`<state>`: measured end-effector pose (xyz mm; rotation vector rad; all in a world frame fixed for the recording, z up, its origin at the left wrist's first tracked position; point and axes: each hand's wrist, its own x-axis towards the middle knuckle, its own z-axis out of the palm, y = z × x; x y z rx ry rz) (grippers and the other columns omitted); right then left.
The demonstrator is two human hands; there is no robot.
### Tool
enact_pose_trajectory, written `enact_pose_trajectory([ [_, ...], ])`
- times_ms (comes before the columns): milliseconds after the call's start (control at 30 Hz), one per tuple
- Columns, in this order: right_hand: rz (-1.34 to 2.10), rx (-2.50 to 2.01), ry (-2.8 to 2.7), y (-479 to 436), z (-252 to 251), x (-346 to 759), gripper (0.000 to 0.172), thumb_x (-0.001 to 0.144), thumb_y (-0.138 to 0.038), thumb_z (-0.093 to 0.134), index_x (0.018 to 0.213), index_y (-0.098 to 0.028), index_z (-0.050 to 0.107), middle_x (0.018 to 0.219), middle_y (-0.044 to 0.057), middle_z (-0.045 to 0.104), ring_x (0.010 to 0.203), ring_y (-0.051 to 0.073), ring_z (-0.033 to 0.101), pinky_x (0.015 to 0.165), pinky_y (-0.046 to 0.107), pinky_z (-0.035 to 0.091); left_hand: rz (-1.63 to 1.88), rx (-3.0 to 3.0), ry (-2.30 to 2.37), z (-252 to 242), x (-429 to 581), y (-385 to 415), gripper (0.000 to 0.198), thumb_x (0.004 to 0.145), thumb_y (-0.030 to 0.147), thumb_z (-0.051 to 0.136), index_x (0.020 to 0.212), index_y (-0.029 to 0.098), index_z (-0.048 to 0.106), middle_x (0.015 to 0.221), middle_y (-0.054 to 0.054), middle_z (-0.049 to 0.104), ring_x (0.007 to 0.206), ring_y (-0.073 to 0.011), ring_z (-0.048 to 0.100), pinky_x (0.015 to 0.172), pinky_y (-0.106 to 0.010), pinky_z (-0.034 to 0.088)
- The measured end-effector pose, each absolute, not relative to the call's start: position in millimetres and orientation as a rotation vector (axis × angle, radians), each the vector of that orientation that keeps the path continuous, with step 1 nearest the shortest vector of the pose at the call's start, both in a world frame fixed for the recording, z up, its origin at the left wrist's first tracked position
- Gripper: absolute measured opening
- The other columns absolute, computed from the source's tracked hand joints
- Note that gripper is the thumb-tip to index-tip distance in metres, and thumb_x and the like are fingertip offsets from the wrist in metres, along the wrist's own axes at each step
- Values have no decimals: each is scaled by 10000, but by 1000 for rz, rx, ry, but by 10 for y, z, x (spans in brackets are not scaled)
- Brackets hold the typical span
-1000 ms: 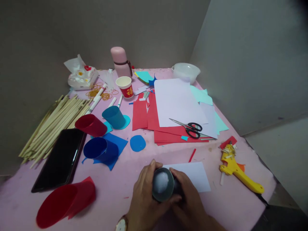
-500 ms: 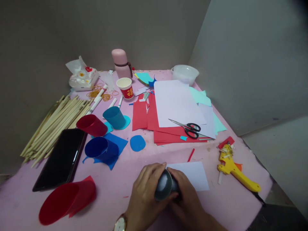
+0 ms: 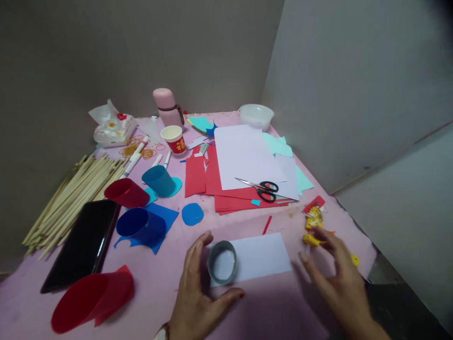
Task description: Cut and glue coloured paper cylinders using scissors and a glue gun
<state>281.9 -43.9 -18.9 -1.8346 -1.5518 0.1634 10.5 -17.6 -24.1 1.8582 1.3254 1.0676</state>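
Observation:
A short dark grey-green paper tube (image 3: 224, 245) stands on the left end of a white paper strip (image 3: 264, 257), its top opening facing me. My left hand (image 3: 198, 288) is open around its left and near side, thumb and fingers apart; whether a finger touches the tube I cannot tell. At the right, my right hand (image 3: 338, 278) is open beside the yellow glue gun (image 3: 313, 219), hiding much of its handle. Its fingers are spread, and no grip on the glue gun shows.
Red, blue and teal paper tubes, such as the blue one (image 3: 141, 225), stand at the left beside a black tablet (image 3: 83, 241) and wooden sticks (image 3: 74, 198). Black-handled scissors (image 3: 265, 189) lie on stacked paper. Behind are a paper cup (image 3: 174, 140), pink flask (image 3: 168, 108) and bowl (image 3: 255, 118).
The dark tube, held in both hands before, now stands on the white strip. My left hand has opened beside it, and my right hand has moved right to the glue gun.

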Motion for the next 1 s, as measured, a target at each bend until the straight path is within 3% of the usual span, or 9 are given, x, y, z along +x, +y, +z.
enact_pose_trajectory([
  [133,22,-2057,-1663,-421,-143,3369,613,828,-496,484,1278,-83,436,1190,229,544,1086,408,525,895,578,434,1126,1834,1332,-198,66,-159,870,764,403,673,1436,369,122,1419,-153,368,1266,-379,406,982,-692,328],
  [267,14,-2053,-1741,-454,-187,3494,609,841,-499,460,1282,-80,427,1223,224,532,1119,394,518,921,546,431,1141,1950,1314,-19,1,-93,765,835,480,539,1459,300,135,1501,-163,278,1340,-370,322,1033,-638,307],
  [400,16,-2063,-1780,-469,-255,3399,605,841,-464,480,1302,-80,407,1271,224,510,1152,377,497,949,519,422,748,2495,1236,203,20,18,742,861,445,513,1468,257,130,1560,-182,169,1409,-369,173,1046,-644,270],
  [533,21,-2125,-1856,-447,-366,3427,554,837,-358,470,1314,-86,391,1291,224,497,1161,376,489,922,524,441,230,2772,1196,268,110,120,565,889,372,489,1414,260,312,1460,-187,421,1329,-370,378,976,-666,359],
  [600,23,-2127,-1883,-428,-410,3462,523,829,-290,459,1308,-91,394,1279,218,512,1153,370,496,904,519,453,109,2785,1207,250,135,141,512,904,361,461,1391,236,365,1449,-189,437,1308,-349,420,976,-625,395],
  [767,38,-2095,-1875,-342,-435,3471,486,801,-173,445,1274,-62,431,1228,217,542,1092,358,525,892,502,458,70,2800,1218,238,110,119,564,901,357,469,1422,225,297,1470,-216,390,1325,-350,391,989,-616,386],
  [900,63,-2054,-1862,-275,-447,3472,441,823,-171,422,1251,-69,456,1108,188,593,993,338,553,862,496,469,233,2726,1271,309,49,73,754,854,425,536,1460,249,123,1535,-236,218,1382,-359,272,1013,-593,372],
  [1000,71,-2008,-1847,-285,-451,3494,421,847,-205,406,1243,-70,457,1105,188,582,999,330,542,876,493,462,365,2623,1335,330,10,35,809,837,446,556,1459,295,60,1546,-192,197,1395,-334,245,1034,-567,362],
])
